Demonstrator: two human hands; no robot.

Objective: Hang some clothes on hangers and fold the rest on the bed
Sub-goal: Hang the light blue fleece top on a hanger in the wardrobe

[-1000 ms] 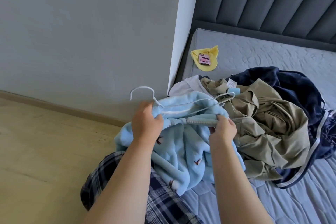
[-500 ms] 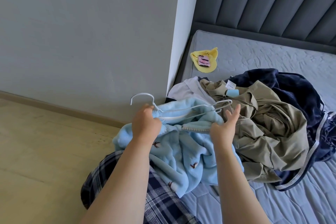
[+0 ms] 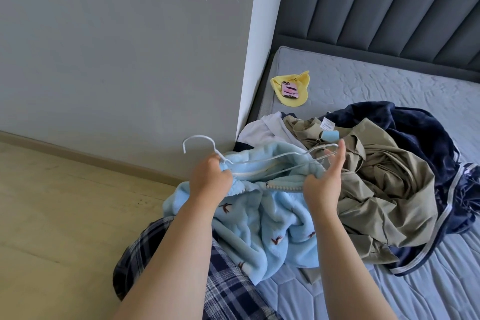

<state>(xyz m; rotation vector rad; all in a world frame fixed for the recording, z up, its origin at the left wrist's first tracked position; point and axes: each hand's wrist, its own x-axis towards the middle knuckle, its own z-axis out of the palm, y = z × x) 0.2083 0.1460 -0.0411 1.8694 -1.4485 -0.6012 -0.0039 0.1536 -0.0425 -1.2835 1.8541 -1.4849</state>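
A light blue fleece garment (image 3: 259, 228) with small bird motifs hangs over my knee and the bed's edge. A white wire hanger (image 3: 199, 136) lies across its top, hook pointing left. My left hand (image 3: 210, 179) grips the hanger's neck together with the garment's edge. My right hand (image 3: 324, 179) is at the hanger's right end, fingers straight and pointing up, fingertips against the wire. A khaki garment (image 3: 376, 189), a navy fleece piece (image 3: 428, 138) and a white garment (image 3: 262, 130) lie heaped on the bed (image 3: 389, 86).
A yellow cloth (image 3: 293, 102) with a pink phone (image 3: 289, 89) on it lies near the bed's head corner. A white wall corner (image 3: 254, 47) stands just left of the bed, a padded headboard (image 3: 389, 8) behind. Wooden floor (image 3: 65, 215) lies left; my plaid trouser leg (image 3: 228, 288) below.
My right hand let go of the garment's collar and straightened its fingers up against the hanger's right end. The left hand kept its grip, and the hanger shifted slightly lower.
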